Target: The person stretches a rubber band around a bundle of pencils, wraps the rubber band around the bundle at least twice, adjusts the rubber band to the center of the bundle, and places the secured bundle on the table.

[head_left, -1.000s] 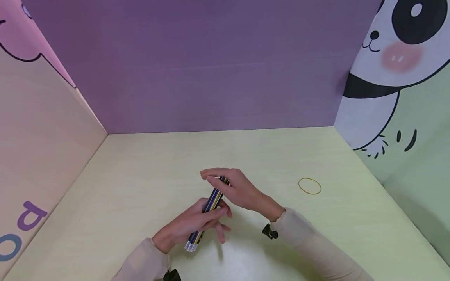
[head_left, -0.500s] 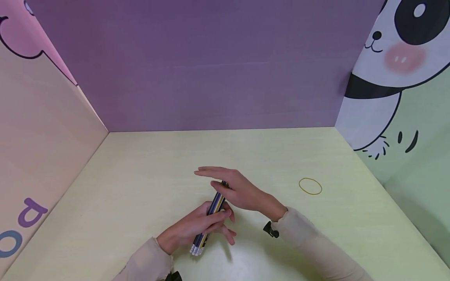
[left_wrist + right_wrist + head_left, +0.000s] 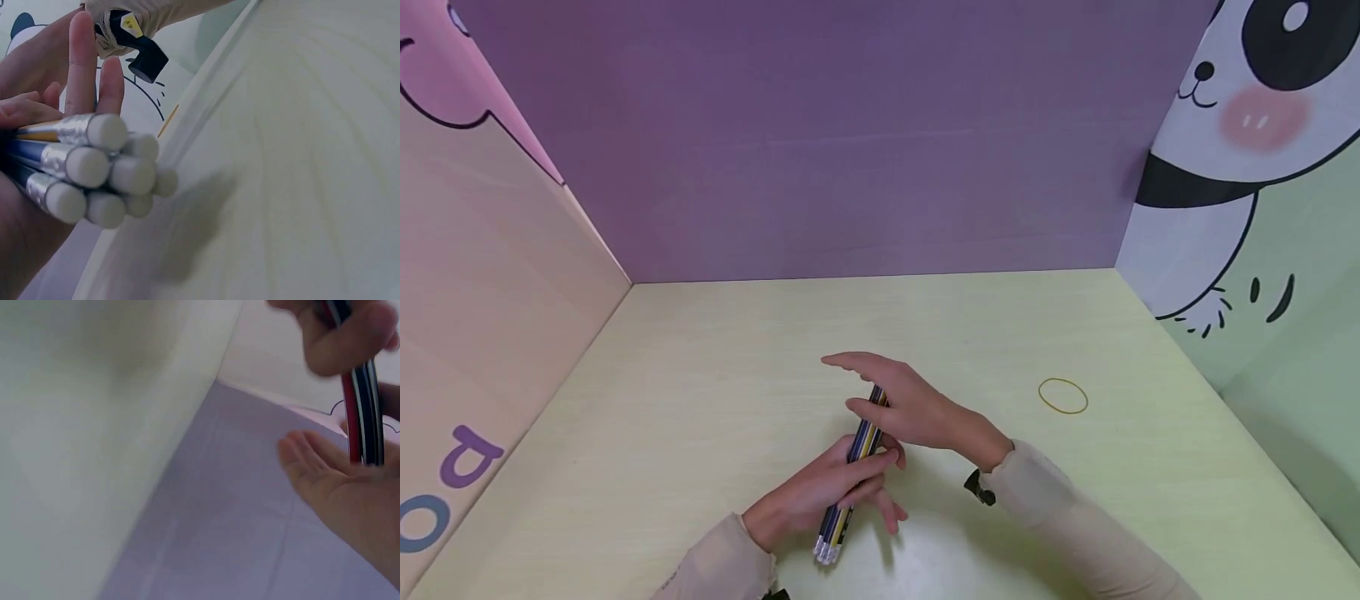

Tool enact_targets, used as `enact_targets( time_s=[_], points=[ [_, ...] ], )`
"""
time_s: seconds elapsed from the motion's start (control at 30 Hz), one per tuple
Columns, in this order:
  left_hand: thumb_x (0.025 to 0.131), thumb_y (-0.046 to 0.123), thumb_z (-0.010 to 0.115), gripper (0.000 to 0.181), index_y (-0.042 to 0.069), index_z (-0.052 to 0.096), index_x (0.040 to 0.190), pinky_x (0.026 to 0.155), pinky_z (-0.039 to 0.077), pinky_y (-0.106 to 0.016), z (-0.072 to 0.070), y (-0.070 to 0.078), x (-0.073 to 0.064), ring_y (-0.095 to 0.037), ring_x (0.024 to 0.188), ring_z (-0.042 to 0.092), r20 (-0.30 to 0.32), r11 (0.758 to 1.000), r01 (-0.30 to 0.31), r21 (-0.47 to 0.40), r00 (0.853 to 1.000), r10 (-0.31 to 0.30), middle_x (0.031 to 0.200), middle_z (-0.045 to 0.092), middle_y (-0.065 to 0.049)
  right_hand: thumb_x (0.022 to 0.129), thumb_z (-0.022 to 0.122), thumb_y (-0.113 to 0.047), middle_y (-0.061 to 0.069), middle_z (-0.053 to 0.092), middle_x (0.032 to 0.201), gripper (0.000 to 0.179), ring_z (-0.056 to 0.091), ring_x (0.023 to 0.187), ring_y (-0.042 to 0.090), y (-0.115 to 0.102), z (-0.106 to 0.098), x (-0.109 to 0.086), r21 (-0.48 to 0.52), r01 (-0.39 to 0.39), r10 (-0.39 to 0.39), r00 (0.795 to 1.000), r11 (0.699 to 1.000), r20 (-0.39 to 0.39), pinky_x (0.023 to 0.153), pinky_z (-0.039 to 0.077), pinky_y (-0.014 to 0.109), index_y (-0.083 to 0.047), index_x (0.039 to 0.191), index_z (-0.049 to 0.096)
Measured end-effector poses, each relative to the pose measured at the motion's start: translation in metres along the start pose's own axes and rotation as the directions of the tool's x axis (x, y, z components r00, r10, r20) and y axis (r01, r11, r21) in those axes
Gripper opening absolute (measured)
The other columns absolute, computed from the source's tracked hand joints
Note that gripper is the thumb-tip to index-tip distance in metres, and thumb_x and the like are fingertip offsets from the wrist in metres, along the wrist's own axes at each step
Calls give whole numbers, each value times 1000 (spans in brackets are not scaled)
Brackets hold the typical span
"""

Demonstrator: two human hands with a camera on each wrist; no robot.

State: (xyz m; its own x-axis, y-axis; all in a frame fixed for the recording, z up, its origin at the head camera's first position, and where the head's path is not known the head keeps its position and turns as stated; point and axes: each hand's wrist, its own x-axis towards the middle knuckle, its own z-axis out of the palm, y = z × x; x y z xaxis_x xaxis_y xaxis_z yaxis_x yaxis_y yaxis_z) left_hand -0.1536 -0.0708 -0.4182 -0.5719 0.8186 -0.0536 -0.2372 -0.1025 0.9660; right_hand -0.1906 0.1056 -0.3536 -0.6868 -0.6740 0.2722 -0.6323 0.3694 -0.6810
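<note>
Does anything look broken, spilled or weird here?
No, nothing stands out: the left hand holds the pencils in a bunch, and the yellow band lies on the table in a loop.

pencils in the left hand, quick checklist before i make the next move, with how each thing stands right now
1. Pencils gripped: ok, the left hand curls round them.
2. Eraser ends showing: ok, they stick out below the left hand.
3. Eraser ends flush: cannot tell, the left wrist view looks at them too obliquely.
4. Right hand free: ok, its fingers are straight, with the palm at the bundle's upper end.
5. Palm touching that end: cannot tell, contact is unclear.
6. Yellow loop in hand: not ok, it lies on the table, apart from both hands.
</note>
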Motion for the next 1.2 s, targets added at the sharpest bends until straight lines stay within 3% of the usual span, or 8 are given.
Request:
enact_targets(
  time_s=[0.07, 0.23, 0.33, 0.4, 0.5, 0.6, 0.87, 1.2],
  points=[
    [108, 26, 43, 32, -4, 45, 119, 99, 50, -52, 0, -1, 0, -33, 84, 74, 26, 1000, -13, -17, 1000, 13, 42, 32, -5, 104, 47, -14, -1, 57, 137, 39, 55, 119, 12, 1, -1, -1, -59, -30, 32, 999, 998, 40, 108, 41, 31, -14, 142, 53],
    [108, 24, 44, 26, 1, 48, 118, 100, 49, -48, 0, -4, 1, -28, 85, 75, 39, 998, -19, -67, 999, 22, 45, 38, 0, 106, 36, -11, -2, 63, 125, 37, 53, 90, 12, 4, 1, -2, -63, -11, 16, 996, 998, 82, 90, 45, 28, -10, 134, 60],
    [108, 23, 44, 25, 0, 48, 119, 89, 56, -44, -1, -7, 1, -28, 82, 75, 49, 995, -20, -97, 998, 25, 49, 46, 2, 106, 37, -11, -2, 60, 134, 36, 54, 102, 10, 6, 3, -2, -44, -4, 7, 997, 999, 77, 93, 46, 26, -10, 135, 60],
    [108, 21, 43, 25, 1, 47, 122, 73, 61, -41, -1, -8, 2, -29, 79, 75, 56, 993, -23, -117, 998, 30, 55, 54, 1, 107, 39, -14, -1, 60, 136, 36, 57, 110, 10, 7, 3, -3, -15, -21, 23, 996, 1000, 88, 97, 47, 27, -12, 138, 58],
    [109, 21, 42, 25, 1, 45, 124, 55, 60, -36, -1, -9, 2, -28, 74, 74, 64, 991, -21, -132, 997, 30, 68, 65, -3, 107, 44, -20, 1, 61, 136, 36, 59, 121, 13, 9, 1, -3, 37, -54, 50, 993, 998, 111, 103, 46, 30, -16, 142, 53],
    [109, 20, 42, 25, 1, 42, 125, 48, 58, -32, 0, -8, 3, -27, 72, 74, 66, 990, -25, -135, 997, 34, 79, 70, -6, 106, 51, -26, -1, 61, 136, 39, 55, 128, 13, 11, -3, -4, 85, -84, 74, 990, 993, 119, 104, 46, 31, -21, 144, 50],
    [108, 20, 45, 21, 5, 44, 122, 45, 56, -31, -4, -6, 5, -28, 70, 74, 11, 990, -5, -143, 1000, 7, 79, 69, -9, 101, 61, -24, -2, 57, 139, 42, 54, 129, 15, 14, -32, -9, 141, -78, 83, 996, 987, -33, 104, 47, 29, -16, 142, 52],
    [107, 20, 46, 22, 5, 43, 124, 51, 59, -35, -8, 2, 2, -29, 72, 74, -41, 991, -27, -129, 999, 22, 81, 70, -11, 101, 61, -22, 3, 56, 140, 42, 56, 126, 19, 33, -73, -51, -14, -180, 174, 964, 984, -199, 105, 47, 38, -11, 141, 52]
  ],
)
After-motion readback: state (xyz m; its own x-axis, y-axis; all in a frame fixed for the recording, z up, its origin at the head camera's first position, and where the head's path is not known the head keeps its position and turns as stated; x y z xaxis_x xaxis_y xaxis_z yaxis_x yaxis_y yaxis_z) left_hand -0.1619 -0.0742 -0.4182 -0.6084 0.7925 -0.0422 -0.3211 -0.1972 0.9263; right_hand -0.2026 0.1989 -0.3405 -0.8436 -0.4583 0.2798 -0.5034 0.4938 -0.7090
